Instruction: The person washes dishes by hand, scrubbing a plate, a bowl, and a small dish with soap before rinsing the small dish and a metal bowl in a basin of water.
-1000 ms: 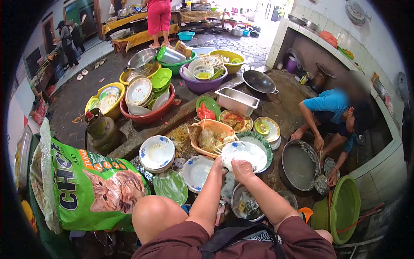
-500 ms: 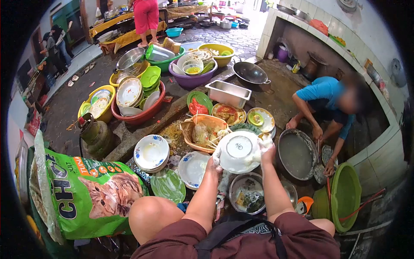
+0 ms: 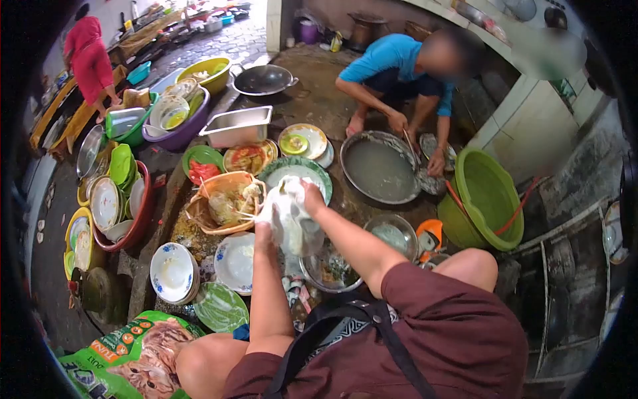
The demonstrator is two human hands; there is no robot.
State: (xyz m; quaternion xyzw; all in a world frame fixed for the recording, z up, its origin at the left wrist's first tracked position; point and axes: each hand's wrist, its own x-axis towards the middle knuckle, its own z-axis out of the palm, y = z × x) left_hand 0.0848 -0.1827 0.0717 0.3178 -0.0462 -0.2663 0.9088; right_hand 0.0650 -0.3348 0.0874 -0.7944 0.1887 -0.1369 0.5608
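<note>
A white plate [image 3: 304, 238], tilted and coated in suds, is between my two hands. At its lower left edge, my left hand [image 3: 264, 233] is closed on it. My right hand [image 3: 311, 198] is closed at the upper right, pressed to a white foamy mass [image 3: 287, 197] over the plate; I cannot tell what is under the foam. Just left is an orange basket [image 3: 229, 231] of food scraps. Behind is a green-rimmed plate [image 3: 319, 174]. Below the hands are a metal basin [image 3: 318, 278], a blue-flowered plate [image 3: 234, 265] and a soapy green plate [image 3: 220, 307].
A co-worker in a blue sleeve [image 3: 377, 60] crouches by a wide pan [image 3: 345, 159] of cloudy water. A green tub [image 3: 515, 199] stands at right. Leftward are a plate stack [image 3: 171, 271], a red tub [image 3: 147, 199] and a purple tub [image 3: 203, 120]. A cat-food bag [image 3: 126, 359] lies at lower left.
My view has swung right, so the scene shifts left. The plate has gone from underside-up to a steep tilt, and my right hand has moved from its right edge to its upper part.
</note>
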